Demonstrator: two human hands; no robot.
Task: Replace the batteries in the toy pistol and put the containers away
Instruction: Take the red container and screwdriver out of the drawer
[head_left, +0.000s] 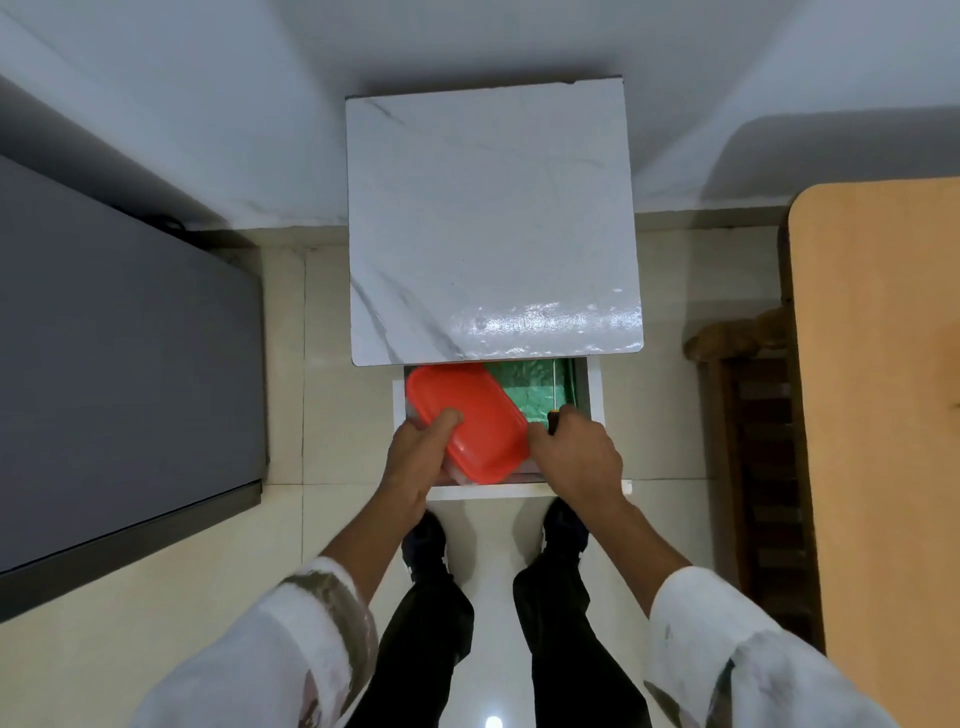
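Observation:
A container with a red lid (475, 415) lies tilted in the open white drawer (595, 395) under the marble-topped cabinet. My left hand (421, 457) grips its near left corner, thumb on the lid. My right hand (574, 457) is at its right edge and closes around a small dark object with an orange tip (554, 420); I cannot tell what it is. A green-lidded container (535, 389) lies in the drawer behind and to the right of the red one. The toy pistol is not in view.
The white marble top (493, 223) overhangs the back of the drawer. A dark grey appliance (119, 374) stands to the left, an orange-brown tabletop (883, 415) to the right. My feet (426, 540) stand on pale floor tiles just before the drawer front.

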